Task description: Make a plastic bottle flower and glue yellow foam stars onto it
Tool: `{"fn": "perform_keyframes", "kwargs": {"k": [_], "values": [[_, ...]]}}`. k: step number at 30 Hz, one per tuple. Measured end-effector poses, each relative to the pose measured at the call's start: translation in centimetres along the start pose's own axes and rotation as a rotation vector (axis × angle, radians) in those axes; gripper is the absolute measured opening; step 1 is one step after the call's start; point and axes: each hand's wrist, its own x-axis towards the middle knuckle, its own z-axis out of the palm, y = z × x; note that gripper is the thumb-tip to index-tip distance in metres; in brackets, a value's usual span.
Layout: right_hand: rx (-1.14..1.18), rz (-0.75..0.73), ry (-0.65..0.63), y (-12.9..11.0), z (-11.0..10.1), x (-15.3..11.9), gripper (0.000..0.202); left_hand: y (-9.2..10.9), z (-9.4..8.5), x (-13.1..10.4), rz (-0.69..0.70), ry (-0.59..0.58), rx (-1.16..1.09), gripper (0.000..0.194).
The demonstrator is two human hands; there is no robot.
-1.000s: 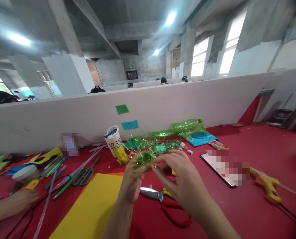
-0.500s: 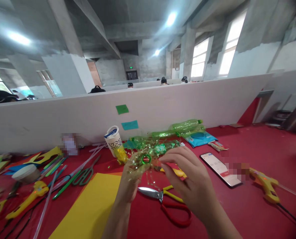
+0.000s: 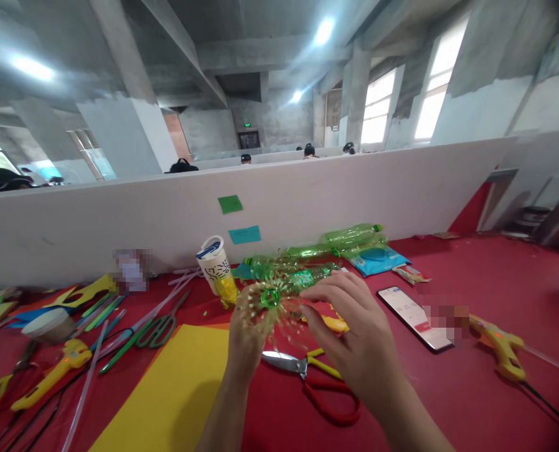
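A clear green bottle piece (image 3: 270, 297), cut into thin strips fanning out around its ring-shaped neck, is held up over the table. My left hand (image 3: 247, 323) grips its left side, behind the strips. At the right, my right hand (image 3: 349, 320) has its fingers curved, with thumb and index fingertips near each other at the strip ends; whether a strip is between them is too small to tell. Below lie scissors (image 3: 302, 366) with red and yellow handles. A yellow tool (image 3: 333, 321) is partly hidden behind my right hand. Green bottles (image 3: 354, 235) lie behind.
A white cup (image 3: 214, 263) stands near the partition (image 3: 166, 220). Yellow paper (image 3: 180, 376), green scissors (image 3: 159, 329) and a glue gun (image 3: 56, 373) lie leftward. On the right are a phone (image 3: 415, 317) and another glue gun (image 3: 502, 348).
The bottle piece has turned and shifted slightly left, its strips now fanned more openly toward the camera. A hand at the far left edge is gone from view.
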Motion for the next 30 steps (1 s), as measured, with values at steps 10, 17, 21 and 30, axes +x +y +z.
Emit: {"fn": "perform_keyframes", "kwargs": {"k": [10,17,21,30], "values": [[-0.117,0.115,0.039,0.4,1.2,-0.4,0.02,-1.7,-0.3,-0.4,0.201,0.113,0.191,0.038],[-0.065,0.166,0.047,0.5,1.4,-0.5,0.019,-2.4,-0.5,-0.3,0.224,0.123,0.199,0.04],[-0.077,0.174,0.032,0.4,1.4,-0.5,0.018,-2.3,-0.4,-0.2,0.231,0.15,0.186,0.039],[-0.016,0.192,0.002,0.4,1.9,-0.4,0.003,-1.0,0.6,-0.6,0.122,0.05,0.091,0.035]]}}
